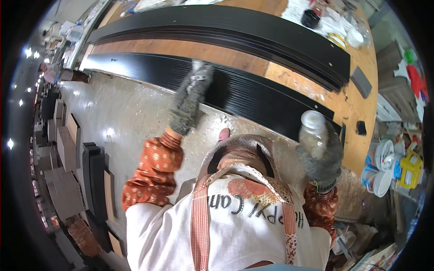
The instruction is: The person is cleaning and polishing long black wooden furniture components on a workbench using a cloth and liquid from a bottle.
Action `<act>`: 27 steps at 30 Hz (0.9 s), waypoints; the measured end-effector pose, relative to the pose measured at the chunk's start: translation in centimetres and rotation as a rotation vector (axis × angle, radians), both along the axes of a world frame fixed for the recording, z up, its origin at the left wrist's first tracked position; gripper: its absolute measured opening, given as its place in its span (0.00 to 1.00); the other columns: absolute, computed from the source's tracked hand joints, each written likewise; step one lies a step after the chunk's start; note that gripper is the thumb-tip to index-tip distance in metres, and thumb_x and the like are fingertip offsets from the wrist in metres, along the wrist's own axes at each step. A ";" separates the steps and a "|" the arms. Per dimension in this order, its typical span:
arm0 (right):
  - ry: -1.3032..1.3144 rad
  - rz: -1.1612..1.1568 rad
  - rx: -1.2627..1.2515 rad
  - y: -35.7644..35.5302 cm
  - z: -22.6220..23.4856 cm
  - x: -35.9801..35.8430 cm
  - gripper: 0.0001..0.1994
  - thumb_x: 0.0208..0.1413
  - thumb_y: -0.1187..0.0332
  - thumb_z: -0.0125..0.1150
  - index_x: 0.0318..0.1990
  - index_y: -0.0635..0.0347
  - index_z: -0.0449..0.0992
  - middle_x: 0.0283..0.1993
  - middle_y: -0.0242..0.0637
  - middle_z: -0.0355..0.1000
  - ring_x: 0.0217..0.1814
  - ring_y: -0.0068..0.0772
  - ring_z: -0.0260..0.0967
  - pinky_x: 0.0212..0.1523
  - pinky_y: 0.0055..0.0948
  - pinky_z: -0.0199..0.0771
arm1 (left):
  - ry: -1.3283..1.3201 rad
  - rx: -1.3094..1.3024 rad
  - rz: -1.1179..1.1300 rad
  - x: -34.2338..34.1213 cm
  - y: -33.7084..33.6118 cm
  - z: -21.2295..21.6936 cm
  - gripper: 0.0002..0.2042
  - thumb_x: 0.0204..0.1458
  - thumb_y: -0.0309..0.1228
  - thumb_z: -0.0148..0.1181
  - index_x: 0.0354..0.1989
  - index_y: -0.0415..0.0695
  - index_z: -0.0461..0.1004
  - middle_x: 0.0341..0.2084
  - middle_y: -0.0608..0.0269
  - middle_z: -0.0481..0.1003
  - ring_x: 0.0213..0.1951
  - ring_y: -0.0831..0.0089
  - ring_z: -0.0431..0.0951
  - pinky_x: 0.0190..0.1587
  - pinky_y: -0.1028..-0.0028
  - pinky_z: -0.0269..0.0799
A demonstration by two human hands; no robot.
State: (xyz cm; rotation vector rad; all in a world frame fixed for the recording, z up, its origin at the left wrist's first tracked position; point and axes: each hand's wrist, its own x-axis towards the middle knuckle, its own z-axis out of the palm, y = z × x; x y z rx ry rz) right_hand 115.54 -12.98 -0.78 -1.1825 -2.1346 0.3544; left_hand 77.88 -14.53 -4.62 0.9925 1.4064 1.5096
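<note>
A long glossy black board [253,92] with fine grooves lies along the near edge of the wooden table. My left hand [192,92], in a worn grey glove with pale smears, reaches over this board. Its fingers are closed on a small white wad [197,65], perhaps cloth, pressed on or just over the surface. To the right, my right hand [326,160], also gloved in grey, is wrapped round a clear bottle [313,141] with a whitish top. That bottle is close to the board's right end; its contents are hard to make out.
More black boards [253,40] lie stacked farther back on the wooden table [361,113]. A grey block [360,82] sits at their right end, with jars and white cloth [294,11] behind. White buckets [377,178] stand at right. Boards [92,180] line the floor at left; a person [63,73] is far left.
</note>
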 end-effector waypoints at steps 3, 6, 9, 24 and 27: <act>-0.361 0.129 0.122 0.8 2.1 -5.0 0.33 0.44 0.56 0.72 0.57 0.60 0.68 0.54 0.41 0.73 0.39 0.39 0.73 0.41 0.43 0.75 | -0.375 -0.125 -0.021 3.3 -1.6 0.6 0.22 0.60 0.28 0.55 0.63 0.39 0.65 0.57 0.53 0.72 0.58 0.64 0.72 0.61 0.68 0.68; -0.572 0.201 0.077 1.3 4.7 -10.1 0.36 0.45 0.56 0.70 0.62 0.57 0.64 0.42 0.41 0.73 0.41 0.44 0.71 0.43 0.45 0.72 | -1.005 -0.093 -0.276 4.6 -2.2 2.2 0.22 0.64 0.35 0.49 0.63 0.37 0.63 0.58 0.49 0.70 0.60 0.59 0.71 0.65 0.62 0.63; -0.734 0.144 -0.004 1.0 6.0 -16.3 0.37 0.46 0.59 0.68 0.65 0.55 0.62 0.39 0.43 0.71 0.42 0.47 0.69 0.45 0.48 0.68 | -1.195 -0.064 -0.313 1.7 -1.9 3.4 0.21 0.66 0.37 0.47 0.63 0.36 0.62 0.58 0.48 0.70 0.59 0.58 0.71 0.63 0.61 0.68; 0.343 -0.481 -0.141 1.6 0.2 -29.9 0.35 0.45 0.63 0.76 0.61 0.60 0.66 0.55 0.41 0.71 0.57 0.37 0.71 0.54 0.37 0.77 | 1.106 0.583 -0.251 -10.9 7.3 3.7 0.25 0.52 0.31 0.63 0.59 0.44 0.68 0.49 0.56 0.75 0.49 0.64 0.77 0.55 0.64 0.72; 0.229 -0.572 0.006 1.0 -2.2 -28.0 0.39 0.43 0.61 0.78 0.62 0.61 0.64 0.56 0.41 0.70 0.58 0.37 0.69 0.57 0.41 0.73 | 1.505 0.525 -0.311 -11.6 7.5 2.0 0.25 0.53 0.36 0.60 0.59 0.44 0.67 0.54 0.52 0.71 0.51 0.59 0.76 0.57 0.57 0.69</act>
